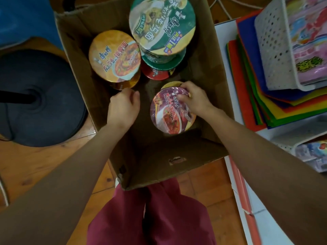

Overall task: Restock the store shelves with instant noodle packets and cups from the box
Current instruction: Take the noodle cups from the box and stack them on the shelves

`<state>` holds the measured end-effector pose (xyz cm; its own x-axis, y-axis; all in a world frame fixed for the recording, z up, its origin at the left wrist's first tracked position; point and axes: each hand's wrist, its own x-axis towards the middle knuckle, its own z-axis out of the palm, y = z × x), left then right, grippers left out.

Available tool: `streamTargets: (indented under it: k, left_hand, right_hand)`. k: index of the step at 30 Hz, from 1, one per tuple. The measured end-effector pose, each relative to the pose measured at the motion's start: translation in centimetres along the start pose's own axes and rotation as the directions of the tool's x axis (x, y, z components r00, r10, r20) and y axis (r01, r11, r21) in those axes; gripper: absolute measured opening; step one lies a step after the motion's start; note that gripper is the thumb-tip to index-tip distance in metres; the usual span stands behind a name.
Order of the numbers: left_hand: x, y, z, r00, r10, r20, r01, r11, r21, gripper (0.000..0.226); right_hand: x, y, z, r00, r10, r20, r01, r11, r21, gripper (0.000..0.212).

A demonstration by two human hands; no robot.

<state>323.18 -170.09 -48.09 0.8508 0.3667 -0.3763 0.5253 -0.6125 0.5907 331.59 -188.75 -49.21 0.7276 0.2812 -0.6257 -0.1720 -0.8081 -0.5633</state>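
An open cardboard box (177, 163) stands on the floor below me, holding noodle cups. My right hand (194, 99) grips the far rim of a purple-lidded cup (170, 115) near the box's right wall, with a yellow lid (170, 84) peeking out behind it. My left hand (123, 106) hangs inside the box with fingers curled loosely, holding nothing, just below an orange-lidded cup (114, 55). A green-lidded cup (161, 23) tops a stack over another green cup and a red cup (155, 74).
A white shelf unit (224, 50) stands at the right with coloured folders (251, 82) and a white perforated basket (272, 45) of pink packets. A dark round stand base (39, 99) sits on the wooden floor at left. My maroon trousers show below the box.
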Motion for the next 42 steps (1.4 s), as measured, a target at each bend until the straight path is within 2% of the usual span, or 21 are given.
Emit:
streamTargets:
  k: [3, 6, 11, 16, 19, 23, 27, 33, 38, 42]
  left_hand:
    - [1.5, 0.2, 0.9, 0.996, -0.088, 0.005, 0.089, 0.995, -0.036, 0.029]
    - [2.9, 0.5, 3.1, 0.984, -0.162, 0.07, 0.166, 0.985, -0.042, 0.032]
    - [5.7, 0.9, 8.1, 0.965, -0.155, 0.212, 0.16, 0.987, -0.006, 0.043]
    - [7.9, 0.3, 12.7, 0.926, -0.22, 0.308, 0.24, 0.97, -0.029, 0.05]
    - [8.4, -0.2, 14.7, 0.912, -0.225, 0.343, 0.27, 0.959, -0.088, 0.05]
    - [8.0, -0.7, 15.7, 0.91, -0.243, 0.335, 0.343, 0.896, -0.283, 0.046]
    - [7.2, -1.3, 14.4, 0.887, -0.318, 0.333, 0.411, 0.874, -0.26, 0.045]
    - [4.7, -3.0, 10.2, 0.849, -0.472, 0.235, 0.518, 0.831, -0.204, 0.044]
    - [2.5, -1.9, 5.5, 0.842, -0.514, 0.164, 0.54, 0.803, -0.254, 0.043]
    - [0.5, 0.6, 1.2, 0.821, -0.546, 0.166, 0.569, 0.761, -0.313, 0.044]
  right_hand:
    - [-2.1, 0.7, 0.0, 0.998, -0.011, 0.054, 0.009, 0.999, 0.031, 0.028]
    - [-3.7, 1.8, 0.1, 0.998, -0.006, 0.062, 0.002, 0.998, 0.065, 0.029]
    - [-3.9, 3.7, 0.1, 0.996, 0.012, 0.092, -0.021, 0.995, 0.095, 0.028]
    - [-3.1, 5.4, 0.2, 0.997, 0.011, 0.077, -0.019, 0.994, 0.109, 0.027]
    - [-2.7, 6.2, 0.4, 0.998, 0.0, 0.061, -0.008, 0.993, 0.122, 0.026]
    - [-2.6, 6.7, 0.9, 0.999, -0.011, 0.044, 0.006, 0.993, 0.121, 0.026]
    - [-3.6, 5.9, 1.1, 0.998, -0.023, 0.058, 0.014, 0.99, 0.142, 0.026]
    - [-6.5, 3.0, 0.6, 0.994, -0.07, 0.089, 0.055, 0.986, 0.156, 0.025]
    - [-9.0, 0.0, -1.7, 0.995, -0.091, 0.032, 0.085, 0.986, 0.143, 0.024]
    - [-11.7, -2.8, -4.5, 0.994, -0.107, -0.014, 0.108, 0.985, 0.137, 0.023]
